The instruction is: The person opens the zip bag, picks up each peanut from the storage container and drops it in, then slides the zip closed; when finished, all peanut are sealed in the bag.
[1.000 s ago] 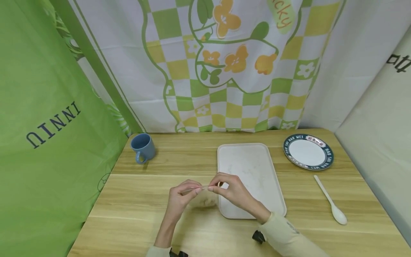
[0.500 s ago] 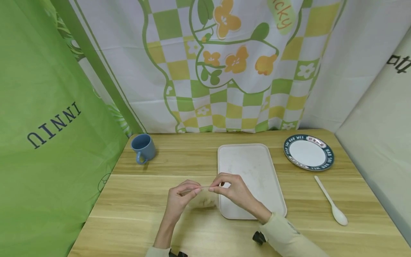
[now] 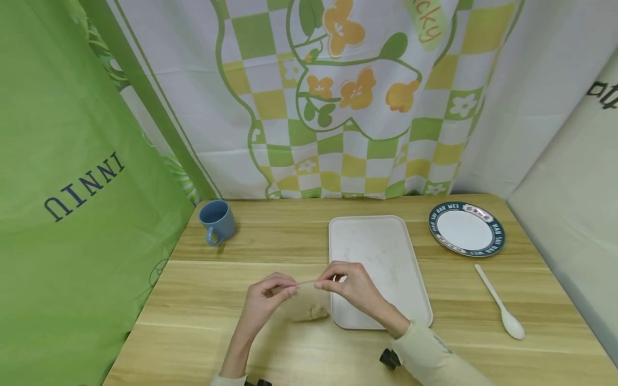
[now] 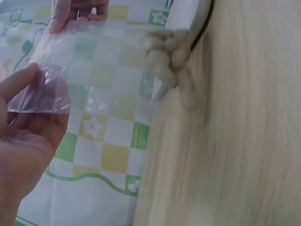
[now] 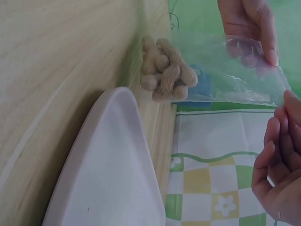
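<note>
A clear plastic bag [image 5: 218,70] hangs between my two hands, with several unshelled peanuts [image 5: 164,73] gathered at its bottom. My left hand [image 3: 263,300] pinches one top corner of the bag between thumb and fingers. At the opposite corner, my right hand [image 3: 354,287] pinches the top edge, its other fingers curled. The edge is stretched straight between them. In the left wrist view the peanuts [image 4: 171,61] show through the film, close over the wooden table and beside the tray.
A pale rectangular tray [image 3: 372,241] lies right of the bag, partly under my right hand. A blue mug [image 3: 219,222] stands at the back left. A dark-rimmed plate [image 3: 463,230] and a white spoon [image 3: 502,305] are on the right. Patterned curtains [image 3: 338,150] surround the wooden table [image 3: 203,300].
My left hand has shifted slightly left and down, widening the gap between the hands. More of the bag's top edge and the peanuts below show now. My right hand has hardly moved.
</note>
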Demonstrator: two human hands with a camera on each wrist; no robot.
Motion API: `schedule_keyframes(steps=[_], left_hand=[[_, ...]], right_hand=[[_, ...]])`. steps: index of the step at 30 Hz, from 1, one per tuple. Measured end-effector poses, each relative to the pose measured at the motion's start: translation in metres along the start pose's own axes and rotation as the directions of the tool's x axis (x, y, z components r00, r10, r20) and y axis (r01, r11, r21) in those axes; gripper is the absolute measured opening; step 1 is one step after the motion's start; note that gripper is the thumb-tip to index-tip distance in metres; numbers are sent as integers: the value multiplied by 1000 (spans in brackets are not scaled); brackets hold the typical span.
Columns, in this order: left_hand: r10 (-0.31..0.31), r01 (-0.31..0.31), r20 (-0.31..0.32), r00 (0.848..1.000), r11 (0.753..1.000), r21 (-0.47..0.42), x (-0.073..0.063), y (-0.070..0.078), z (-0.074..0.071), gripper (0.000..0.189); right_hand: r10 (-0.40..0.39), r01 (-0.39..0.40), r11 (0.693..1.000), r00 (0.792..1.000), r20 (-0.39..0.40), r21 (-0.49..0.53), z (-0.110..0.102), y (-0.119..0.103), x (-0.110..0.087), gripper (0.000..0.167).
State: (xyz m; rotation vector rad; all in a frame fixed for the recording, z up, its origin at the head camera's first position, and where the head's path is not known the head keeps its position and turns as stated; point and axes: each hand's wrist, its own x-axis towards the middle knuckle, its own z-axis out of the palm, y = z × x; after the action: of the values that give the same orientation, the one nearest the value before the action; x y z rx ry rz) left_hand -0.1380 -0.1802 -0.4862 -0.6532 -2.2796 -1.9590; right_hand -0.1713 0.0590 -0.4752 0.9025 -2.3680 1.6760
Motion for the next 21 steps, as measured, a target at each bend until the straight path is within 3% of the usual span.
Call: schedule_keyframes(steps=[7,10,12,14,17,19,21], left_hand=[[-102,107,-55,993,990,93,13,-8,-9,14],[-149,161,-74,986,965,205,30,-12,-10,14],[-151,163,-63,987,934,319,44,-16,-10,14],[-124,126,-37,992,865,485,56,-22,-8,18],[-67,49,-3,998,693,720,69,-32,-3,36],[-56,33,-1,998,578,815,71,-38,1,49],[-66,44,-11,998,512,858,70,-44,6,59]], right_hand=[[42,-43,994,999,-14,-96,2,5,6,7],[72,-75,987,997,-30,-141,1,9,13,5],[102,-110,975,993,-55,-191,0,12,17,8],[141,-156,956,987,-79,-247,-3,15,19,15],[187,-208,922,978,-95,-325,-10,18,15,28],[170,-192,896,981,-90,-401,-18,21,9,35],[127,-151,843,989,-82,-517,-29,28,2,44]])
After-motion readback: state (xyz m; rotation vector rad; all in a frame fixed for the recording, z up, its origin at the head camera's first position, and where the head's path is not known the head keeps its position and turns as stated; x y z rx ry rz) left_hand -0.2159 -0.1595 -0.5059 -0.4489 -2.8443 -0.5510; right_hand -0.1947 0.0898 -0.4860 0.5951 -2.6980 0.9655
